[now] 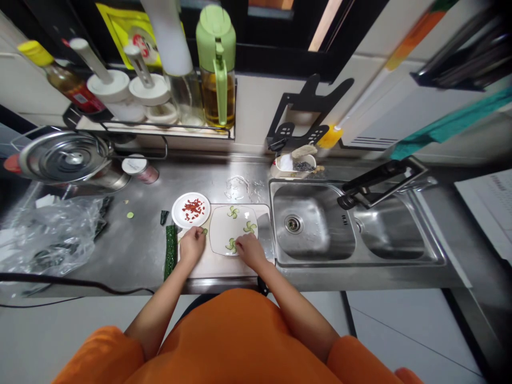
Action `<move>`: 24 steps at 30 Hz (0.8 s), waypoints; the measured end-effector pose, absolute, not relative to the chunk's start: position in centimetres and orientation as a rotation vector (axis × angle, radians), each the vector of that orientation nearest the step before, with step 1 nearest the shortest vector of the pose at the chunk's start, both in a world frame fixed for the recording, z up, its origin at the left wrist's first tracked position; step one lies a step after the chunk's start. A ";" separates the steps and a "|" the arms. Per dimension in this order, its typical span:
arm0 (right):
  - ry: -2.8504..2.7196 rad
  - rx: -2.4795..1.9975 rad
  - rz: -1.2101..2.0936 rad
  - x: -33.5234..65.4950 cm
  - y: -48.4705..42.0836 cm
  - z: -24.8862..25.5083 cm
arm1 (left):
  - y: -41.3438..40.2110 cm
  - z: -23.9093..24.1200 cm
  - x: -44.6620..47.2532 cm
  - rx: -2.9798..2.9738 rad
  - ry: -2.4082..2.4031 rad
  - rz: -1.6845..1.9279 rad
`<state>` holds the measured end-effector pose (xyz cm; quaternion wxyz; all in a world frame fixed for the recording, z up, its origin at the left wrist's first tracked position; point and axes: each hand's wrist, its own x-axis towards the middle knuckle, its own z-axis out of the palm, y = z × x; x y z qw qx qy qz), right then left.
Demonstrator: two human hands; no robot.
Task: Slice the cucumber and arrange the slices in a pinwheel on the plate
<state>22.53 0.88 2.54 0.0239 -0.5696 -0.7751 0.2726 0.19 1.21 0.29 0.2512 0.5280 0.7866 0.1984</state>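
Observation:
My left hand (192,247) is closed in a pinch on a small green cucumber slice (205,232), just left of the square white plate (218,216). Over the plate's lower right part, my right hand (251,252) has its fingers drawn together. Its fingertips meet the edge of a pinwheel of cucumber slices (231,245); whatever they pinch is hidden. Two more pinwheels, an upper one (232,212) and a right one (250,226), lie on the plate. Under it is a pale cutting board (216,269), with a knife blade (264,229) at its right side.
A round white plate (180,201) holds chopped red bits. A dark green cucumber (170,253) lies left of the board. Further left are a plastic bag (60,229) and a lidded pot (68,157). The double sink (316,224) is on the right; a bottle rack (168,128) hangs behind.

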 end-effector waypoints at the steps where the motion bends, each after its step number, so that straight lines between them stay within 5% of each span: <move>1: -2.395 -1.764 0.851 22.5 0.9 2.5 | 1.2 0.4 0.2 1.402 2.141 0.558; 24: -1.151 -1.489 1.704 19.4 4.0 3.6 | 0.1 3.2 4.4 0.479 1.226 0.890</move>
